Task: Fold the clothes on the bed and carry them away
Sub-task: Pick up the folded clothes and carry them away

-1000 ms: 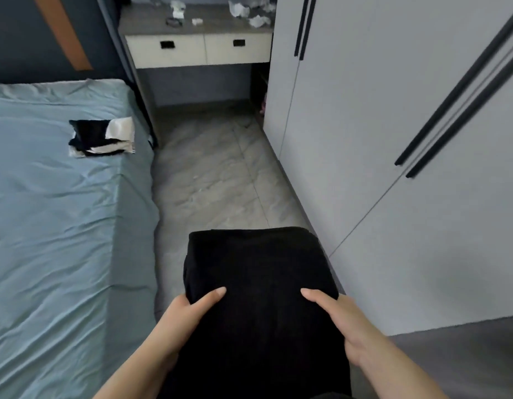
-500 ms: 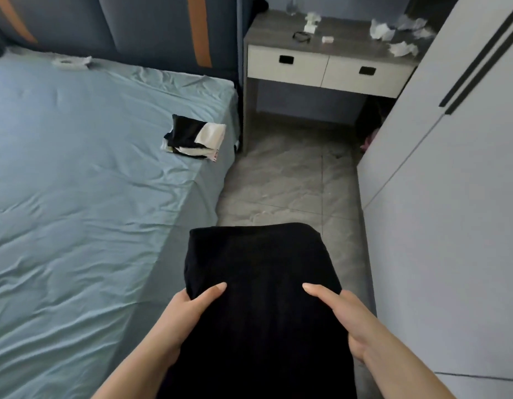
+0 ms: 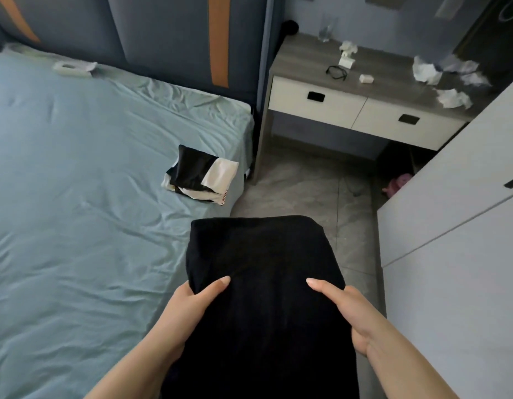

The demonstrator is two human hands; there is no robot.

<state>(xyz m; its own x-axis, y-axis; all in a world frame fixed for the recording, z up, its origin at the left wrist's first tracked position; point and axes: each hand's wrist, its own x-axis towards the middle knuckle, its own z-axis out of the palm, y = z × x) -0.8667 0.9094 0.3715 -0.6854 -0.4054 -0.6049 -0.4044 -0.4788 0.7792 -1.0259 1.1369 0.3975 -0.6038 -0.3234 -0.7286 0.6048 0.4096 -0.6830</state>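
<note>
Holding folded black garment [image 3: 263,254] in both hands [image 3: 189,308] [image 3: 351,315], bed [image 3: 76,203] left, desk [image 3: 387,79] ahead, wardrobe [image 3: 456,269] right

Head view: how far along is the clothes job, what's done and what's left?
Done: the folded black garment is off the light blue bed; the small black-and-white clothes pile looks folded too. In hand: left hand and right hand grip the black garment's sides beside the bed. Left: carry it away, then fetch the pile near the bed's edge.
</note>
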